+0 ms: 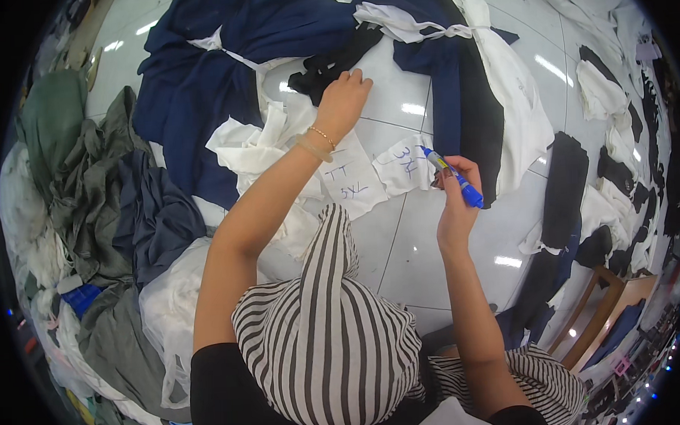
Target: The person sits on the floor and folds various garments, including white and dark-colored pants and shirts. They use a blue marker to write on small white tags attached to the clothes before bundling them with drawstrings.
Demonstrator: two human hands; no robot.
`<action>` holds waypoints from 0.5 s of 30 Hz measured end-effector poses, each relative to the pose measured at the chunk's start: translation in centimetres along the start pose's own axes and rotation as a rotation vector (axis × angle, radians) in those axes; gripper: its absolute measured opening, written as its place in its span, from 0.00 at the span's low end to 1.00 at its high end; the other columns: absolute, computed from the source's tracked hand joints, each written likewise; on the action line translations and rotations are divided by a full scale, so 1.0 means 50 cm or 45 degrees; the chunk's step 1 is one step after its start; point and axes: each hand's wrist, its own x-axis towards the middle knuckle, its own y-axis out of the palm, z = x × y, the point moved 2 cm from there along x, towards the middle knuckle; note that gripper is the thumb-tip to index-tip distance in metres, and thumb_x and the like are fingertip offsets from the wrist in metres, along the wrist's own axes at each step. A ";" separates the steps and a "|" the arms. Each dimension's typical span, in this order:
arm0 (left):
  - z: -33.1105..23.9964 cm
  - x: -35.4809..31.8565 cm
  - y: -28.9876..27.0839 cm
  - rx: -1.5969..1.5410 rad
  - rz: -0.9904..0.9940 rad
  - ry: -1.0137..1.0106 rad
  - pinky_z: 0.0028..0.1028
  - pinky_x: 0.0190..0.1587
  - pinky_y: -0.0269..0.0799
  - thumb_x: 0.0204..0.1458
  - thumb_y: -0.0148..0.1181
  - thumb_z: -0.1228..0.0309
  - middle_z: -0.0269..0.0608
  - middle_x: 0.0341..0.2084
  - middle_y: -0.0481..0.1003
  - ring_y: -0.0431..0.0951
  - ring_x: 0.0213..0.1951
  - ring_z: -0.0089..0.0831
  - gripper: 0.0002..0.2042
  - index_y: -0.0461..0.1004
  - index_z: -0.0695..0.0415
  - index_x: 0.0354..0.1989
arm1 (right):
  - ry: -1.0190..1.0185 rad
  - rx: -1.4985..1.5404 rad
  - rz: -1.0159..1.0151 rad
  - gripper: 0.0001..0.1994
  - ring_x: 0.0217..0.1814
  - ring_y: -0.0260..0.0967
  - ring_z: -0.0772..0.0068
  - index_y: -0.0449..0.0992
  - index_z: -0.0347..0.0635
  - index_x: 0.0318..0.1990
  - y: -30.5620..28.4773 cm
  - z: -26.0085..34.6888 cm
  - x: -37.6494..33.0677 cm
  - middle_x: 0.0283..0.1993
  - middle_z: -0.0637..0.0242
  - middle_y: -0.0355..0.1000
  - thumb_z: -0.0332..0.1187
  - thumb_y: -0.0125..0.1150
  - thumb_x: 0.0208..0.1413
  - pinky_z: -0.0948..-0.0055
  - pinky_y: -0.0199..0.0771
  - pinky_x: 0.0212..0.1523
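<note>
Labelling step: right hand [453,180] grips the blue marker [451,176], left hand [343,100] presses flat, holding nothing, on black cloth [327,63]; next needs a steady pen on the white tag [404,164]

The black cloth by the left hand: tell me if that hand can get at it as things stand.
Probably yes. The left hand lies on the floor tiles with its fingertips right beside the black cloth, and nothing lies between them.

Right hand [454,184] grips blue marker [451,176]; left hand [343,100] on black cloth [331,63]
</note>
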 end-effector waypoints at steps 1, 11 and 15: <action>0.007 -0.007 0.000 -0.052 -0.062 -0.002 0.33 0.36 0.75 0.50 0.58 0.76 0.46 0.37 0.72 0.74 0.39 0.42 0.15 0.75 0.59 0.47 | -0.004 0.013 0.025 0.10 0.39 0.67 0.81 0.71 0.36 0.45 -0.006 -0.002 0.002 0.40 0.67 0.69 0.27 0.57 0.58 0.80 0.68 0.41; -0.079 -0.163 -0.103 -2.533 0.139 -1.105 0.26 0.58 0.71 0.64 0.48 0.72 0.42 0.47 0.73 0.74 0.50 0.26 0.16 0.69 0.72 0.54 | -0.014 -0.073 0.225 0.12 0.41 0.68 0.82 0.72 0.34 0.46 0.025 0.017 -0.029 0.41 0.67 0.72 0.20 0.58 0.54 0.83 0.67 0.43; -0.103 -0.174 -0.119 -2.564 0.179 -1.108 0.25 0.58 0.71 0.64 0.50 0.72 0.41 0.46 0.74 0.74 0.49 0.25 0.15 0.70 0.70 0.53 | -0.010 -0.104 0.274 0.12 0.42 0.69 0.81 0.73 0.35 0.45 0.045 0.024 -0.033 0.40 0.67 0.73 0.19 0.59 0.53 0.82 0.68 0.44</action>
